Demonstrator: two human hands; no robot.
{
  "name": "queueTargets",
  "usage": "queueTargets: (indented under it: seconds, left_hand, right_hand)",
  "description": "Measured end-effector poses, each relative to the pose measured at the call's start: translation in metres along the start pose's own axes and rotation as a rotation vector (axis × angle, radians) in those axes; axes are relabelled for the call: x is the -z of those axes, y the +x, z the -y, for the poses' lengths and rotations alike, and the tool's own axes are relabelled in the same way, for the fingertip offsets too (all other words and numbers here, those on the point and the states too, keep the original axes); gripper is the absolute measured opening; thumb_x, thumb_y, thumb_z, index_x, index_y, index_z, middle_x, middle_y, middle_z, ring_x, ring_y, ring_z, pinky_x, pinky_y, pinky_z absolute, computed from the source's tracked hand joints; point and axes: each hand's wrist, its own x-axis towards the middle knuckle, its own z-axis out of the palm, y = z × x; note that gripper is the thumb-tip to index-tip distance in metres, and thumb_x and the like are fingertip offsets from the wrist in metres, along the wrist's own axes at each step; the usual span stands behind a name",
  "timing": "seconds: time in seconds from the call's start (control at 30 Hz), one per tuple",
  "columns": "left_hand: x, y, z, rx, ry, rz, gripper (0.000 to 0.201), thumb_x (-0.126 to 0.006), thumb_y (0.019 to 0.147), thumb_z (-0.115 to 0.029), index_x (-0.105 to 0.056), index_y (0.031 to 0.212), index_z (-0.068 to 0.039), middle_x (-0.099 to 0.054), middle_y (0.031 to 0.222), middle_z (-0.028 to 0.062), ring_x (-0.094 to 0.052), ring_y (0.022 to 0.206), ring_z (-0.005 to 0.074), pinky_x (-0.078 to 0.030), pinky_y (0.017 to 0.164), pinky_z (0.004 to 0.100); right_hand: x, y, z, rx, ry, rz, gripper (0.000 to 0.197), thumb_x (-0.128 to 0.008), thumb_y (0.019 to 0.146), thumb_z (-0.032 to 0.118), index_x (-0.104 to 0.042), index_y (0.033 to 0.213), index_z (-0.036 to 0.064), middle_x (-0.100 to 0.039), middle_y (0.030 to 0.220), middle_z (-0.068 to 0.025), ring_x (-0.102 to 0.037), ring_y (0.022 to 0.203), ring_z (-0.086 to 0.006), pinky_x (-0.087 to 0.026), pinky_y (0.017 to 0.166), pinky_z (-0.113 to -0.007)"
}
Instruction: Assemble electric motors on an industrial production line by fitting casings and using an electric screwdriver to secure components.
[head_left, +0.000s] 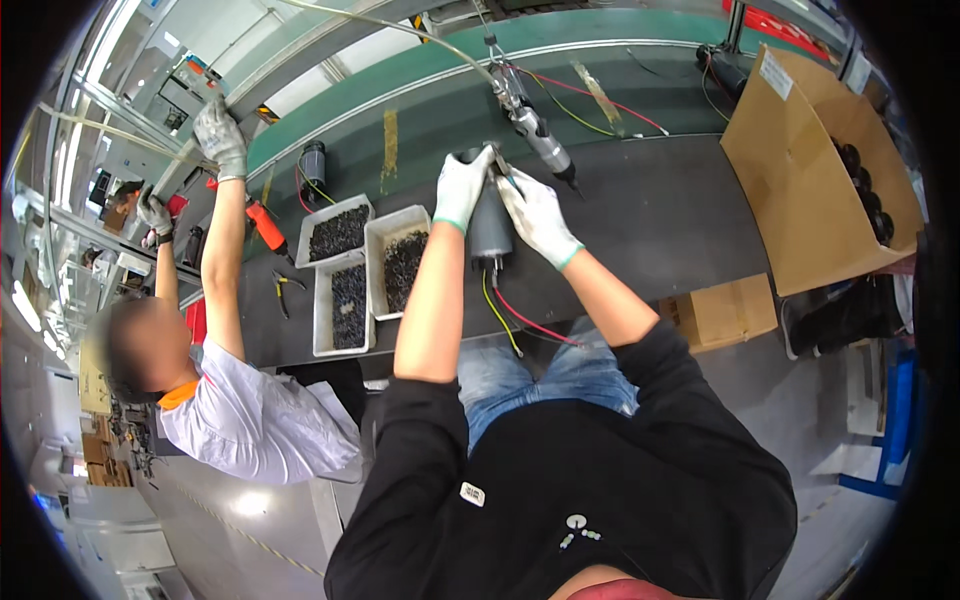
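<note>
A grey cylindrical motor point(490, 228) lies on the dark worktop in front of me, with a yellow-green wire and a red wire trailing from its near end. My left hand point(463, 187), in a white glove, is closed around the motor's far left side. On the other side, my gloved right hand point(540, 216) is closed against the motor's far end. A small dark piece shows between the fingertips of both hands; its kind is hidden. Just beyond my right hand hangs a silver power screwdriver point(535, 128), its bit pointing down to the right.
Three white trays point(371, 262) of small black parts stand left of my arms, beside pliers point(286, 292) and a red-orange screwdriver point(266, 228). Another motor point(314, 168) stands behind them. A co-worker point(250, 410) reaches up at left. Cardboard boxes point(800, 180) stand at right.
</note>
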Motion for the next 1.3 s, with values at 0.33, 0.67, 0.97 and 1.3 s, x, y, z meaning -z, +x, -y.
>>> queueTargets:
  seconds: [0.33, 0.67, 0.97, 1.3]
  left_hand:
    - [0.072, -0.171, -0.077, -0.453, -0.308, -0.249, 0.070, -0.094, 0.065, -0.020, -0.060, 0.123, 0.001, -0.070, 0.109, 0.0159, -0.070, 0.099, 0.0261, -0.056, 0.091, 0.0376]
    - [0.064, -0.183, -0.069, -0.593, -0.316, -0.288, 0.075, -0.094, 0.059, -0.019, -0.061, 0.124, -0.001, -0.070, 0.111, 0.0143, -0.070, 0.099, 0.0256, -0.058, 0.092, 0.0372]
    - [0.069, -0.185, -0.068, -0.584, -0.320, -0.252, 0.074, -0.094, 0.060, -0.019, -0.061, 0.124, -0.001, -0.071, 0.112, 0.0142, -0.071, 0.100, 0.0264, -0.058, 0.092, 0.0374]
    - [0.071, -0.182, -0.069, -0.618, -0.357, -0.208, 0.071, -0.091, 0.062, -0.017, -0.061, 0.125, -0.002, -0.071, 0.110, 0.0157, -0.072, 0.098, 0.0282, -0.058, 0.090, 0.0381]
  right_hand:
    - [0.157, 0.038, 0.107, 0.683, -0.456, 0.517, 0.027, -0.071, 0.095, 0.025, -0.069, 0.104, -0.0002, -0.069, 0.113, -0.0130, -0.067, 0.100, -0.0348, -0.055, 0.089, -0.042]
    - [0.170, 0.052, 0.145, 0.880, -0.751, 0.726, 0.030, -0.074, 0.091, 0.035, -0.070, 0.089, 0.0055, -0.067, 0.104, -0.0087, -0.066, 0.096, -0.0295, -0.054, 0.085, -0.042]
    - [0.171, 0.051, 0.148, 0.927, -0.784, 0.711, 0.027, -0.077, 0.088, 0.033, -0.068, 0.084, 0.0078, -0.064, 0.094, -0.0078, -0.065, 0.091, -0.0299, -0.054, 0.081, -0.042]
    - [0.171, 0.058, 0.151, 0.930, -0.868, 0.738, 0.032, -0.083, 0.079, 0.030, -0.065, 0.089, 0.0061, -0.067, 0.119, -0.0106, -0.064, 0.109, -0.0326, -0.053, 0.093, -0.044]
